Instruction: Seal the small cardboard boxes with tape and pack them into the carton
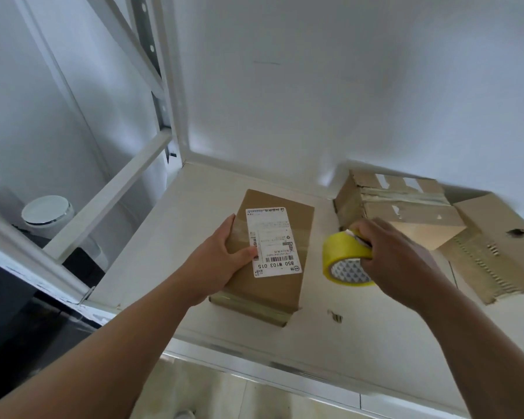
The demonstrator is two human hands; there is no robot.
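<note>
The small brown cardboard box with a white shipping label lies flat on the white counter, label side up, its near end close to the counter's front edge. Clear tape already shows across its near end, and a band seems to run under the label. The left hand clamps the box's left side, thumb on top beside the label's barcode, the other fingers hidden round the edge.

Just right of the box, clear of it, the right hand is closed on the roll of yellow-tinted packing tape, fingers wrapped over its rim; the thumb looks pressed near the loose end, though blur makes that uncertain.

The likeliest trouble is the loose end: if it slips back onto the roll, it will be hard to find again on such clear tape. A strip pulled at a slant could wrinkle, stick to itself, or land over the barcode. Pulling hard against only 1 steadying hand could drag the box toward the front edge, beyond which the floor lies.

Further right sit a second, heavily taped brown cardboard box and, touching it, the larger brown carton with flattened flaps. I cannot tell whether that carton is open enough to take boxes; a folded flap could block packing.
</note>
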